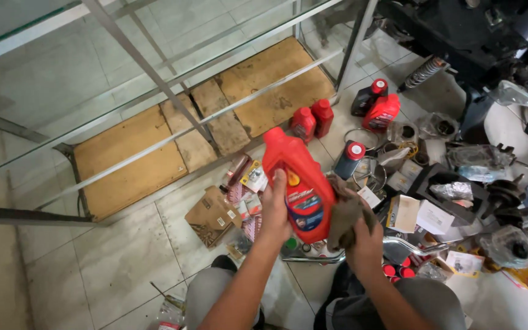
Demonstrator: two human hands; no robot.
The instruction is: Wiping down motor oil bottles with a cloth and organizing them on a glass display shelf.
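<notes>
Your knees sit at the near edge, and just past them your two hands hold things up over the tiled floor (123, 256). Your left hand (274, 211) has its fingers wrapped tight around the big red bottle (297, 183), which leans a little to the left. Your right hand (362, 235) has its fingers squeezed around a brown rag (344, 214) pressed on the bottle's right side. If you rub hard, I think the bottle could slip and fall on the small boxes (215, 214) below. More red bottles (313, 119) stand farther away, near the glass cabinet (154, 79).
</notes>
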